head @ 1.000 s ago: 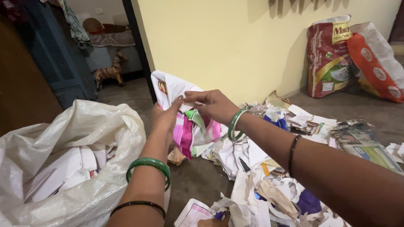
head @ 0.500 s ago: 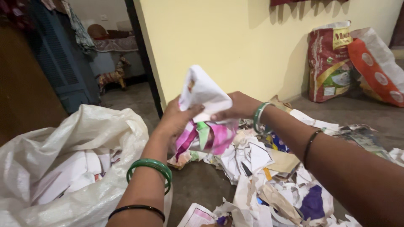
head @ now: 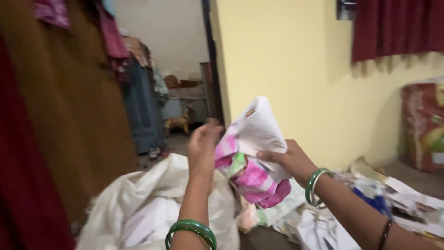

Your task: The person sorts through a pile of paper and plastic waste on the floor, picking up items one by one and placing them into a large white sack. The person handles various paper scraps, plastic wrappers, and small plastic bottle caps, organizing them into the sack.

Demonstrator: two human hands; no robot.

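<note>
Two hands hold one crumpled paper bundle [head: 254,162], white with pink and green, raised above the white sack [head: 152,208]. Right hand [head: 289,159] pinches its white flap; left hand [head: 203,148] touches its edge, grip unclear. Paper scraps [head: 393,203] lie on the floor.

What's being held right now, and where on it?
A crumpled white-and-pink paper wad: right hand pinches its right side; left hand is at its left edge.

Yellow wall [head: 296,69], dark red curtain [head: 393,28], brown wooden door [head: 78,115], dim doorway [head: 175,92].
</note>
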